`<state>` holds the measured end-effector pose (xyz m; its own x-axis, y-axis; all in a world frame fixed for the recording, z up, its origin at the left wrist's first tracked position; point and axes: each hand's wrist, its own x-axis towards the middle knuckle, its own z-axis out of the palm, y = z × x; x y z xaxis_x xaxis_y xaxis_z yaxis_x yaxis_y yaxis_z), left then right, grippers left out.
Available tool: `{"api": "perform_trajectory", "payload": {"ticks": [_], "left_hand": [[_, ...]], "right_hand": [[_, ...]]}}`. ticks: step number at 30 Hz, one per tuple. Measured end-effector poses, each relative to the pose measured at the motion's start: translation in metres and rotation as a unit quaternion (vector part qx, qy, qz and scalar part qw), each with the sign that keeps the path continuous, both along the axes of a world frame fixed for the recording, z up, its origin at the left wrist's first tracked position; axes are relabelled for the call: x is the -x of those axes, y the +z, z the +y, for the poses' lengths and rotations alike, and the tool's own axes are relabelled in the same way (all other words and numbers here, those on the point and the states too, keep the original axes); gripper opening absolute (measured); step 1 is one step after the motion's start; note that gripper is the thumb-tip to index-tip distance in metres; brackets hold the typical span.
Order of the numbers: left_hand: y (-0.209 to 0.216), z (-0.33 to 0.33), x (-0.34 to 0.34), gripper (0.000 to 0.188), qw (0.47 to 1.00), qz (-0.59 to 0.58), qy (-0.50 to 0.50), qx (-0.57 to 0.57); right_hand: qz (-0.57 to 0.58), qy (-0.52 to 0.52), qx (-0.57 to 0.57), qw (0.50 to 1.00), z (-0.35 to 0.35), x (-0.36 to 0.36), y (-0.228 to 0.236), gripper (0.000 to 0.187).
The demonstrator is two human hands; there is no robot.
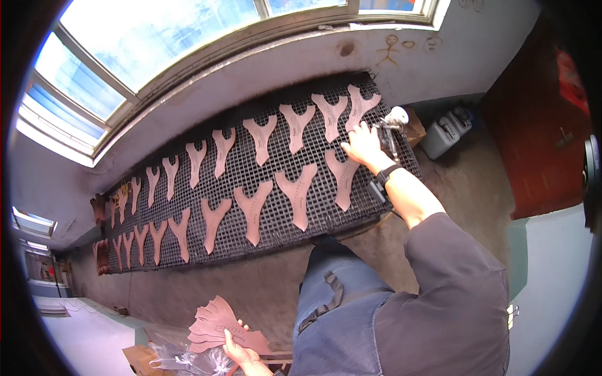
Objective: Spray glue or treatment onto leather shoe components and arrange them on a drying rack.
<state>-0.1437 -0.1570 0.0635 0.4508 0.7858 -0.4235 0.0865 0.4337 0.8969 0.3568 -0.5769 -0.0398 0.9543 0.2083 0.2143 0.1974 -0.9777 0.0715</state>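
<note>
My left hand (pixel 241 354), low in the view, is closed around a fanned stack of brown Y-shaped leather pieces (pixel 216 326). My right hand (pixel 365 147) reaches over the far right end of a black mesh rack (pixel 285 166). Its fingers are spread at the narrow end of a Y-shaped leather piece (pixel 362 103), and its wrist lies above another leather piece (pixel 340 178). Beside the fingers stands what looks like a spray gun with a white cup (pixel 396 116); I cannot tell whether the hand touches it.
Two rows of similar leather pieces (pixel 254 210) run along the rack. White plastic jugs (pixel 442 138) and a cardboard box (pixel 414 127) stand past its right end. Windows (pixel 163 37) line the wall behind. Clear plastic bags (pixel 188 360) and another carton (pixel 141 360) are at lower left.
</note>
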Motion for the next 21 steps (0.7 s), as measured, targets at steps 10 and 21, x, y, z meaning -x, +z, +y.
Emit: {"api": "perform_trajectory", "payload": {"ticks": [10, 21], "left_hand": [[-0.015, -0.05, 0.028, 0.046, 0.941, -0.258, -0.148, 0.162], [-0.021, -0.112, -0.064, 0.039, 0.964, -0.14, -0.177, 0.138]], "right_hand": [[0.129, 0.124, -0.339, 0.924, -0.025, 0.18, 0.005, 0.026], [0.024, 0.182, -0.1, 0.978, -0.056, 0.01, 0.011, 0.047]]}}
